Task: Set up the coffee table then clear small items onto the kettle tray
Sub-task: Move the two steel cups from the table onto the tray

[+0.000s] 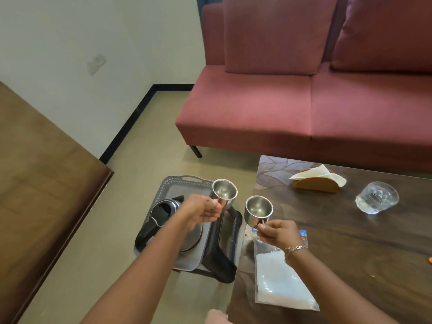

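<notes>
My left hand grips the handle of a steel cup held in the air over the grey kettle tray. My right hand holds a second steel cup by its handle above the left edge of the dark wooden coffee table. Both cups are empty and tilted toward me. The tray rests on a black stool left of the table and carries a steel and black kettle, partly hidden by my left arm.
On the table lie a clear plastic bag near my right wrist, a wooden napkin holder with white napkins, and a clear glass. A red sofa stands behind the table. A brown wooden surface fills the left.
</notes>
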`<action>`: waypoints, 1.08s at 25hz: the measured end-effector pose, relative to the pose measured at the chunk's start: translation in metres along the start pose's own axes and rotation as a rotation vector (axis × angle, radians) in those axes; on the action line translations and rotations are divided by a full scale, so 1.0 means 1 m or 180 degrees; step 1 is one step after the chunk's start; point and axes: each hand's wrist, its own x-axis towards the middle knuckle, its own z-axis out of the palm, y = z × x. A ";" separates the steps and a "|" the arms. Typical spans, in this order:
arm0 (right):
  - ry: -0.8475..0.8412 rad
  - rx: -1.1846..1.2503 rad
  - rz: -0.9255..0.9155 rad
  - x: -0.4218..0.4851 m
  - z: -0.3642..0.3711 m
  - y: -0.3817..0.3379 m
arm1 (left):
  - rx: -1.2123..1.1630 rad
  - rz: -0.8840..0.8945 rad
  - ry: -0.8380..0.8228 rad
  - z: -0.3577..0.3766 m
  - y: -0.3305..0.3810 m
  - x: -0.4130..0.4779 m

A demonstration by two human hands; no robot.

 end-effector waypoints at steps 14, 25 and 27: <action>0.0211 -0.0440 0.0227 0.141 0.206 0.027 | 0.0168 -0.0334 0.0174 -0.212 -0.027 0.162; 0.0472 -0.0733 0.0428 0.231 0.259 0.072 | -0.0173 -0.0649 0.0319 -0.209 -0.107 0.253; 0.0482 -0.0697 0.0509 0.240 0.260 0.076 | -0.0125 -0.0626 0.0337 -0.209 -0.111 0.261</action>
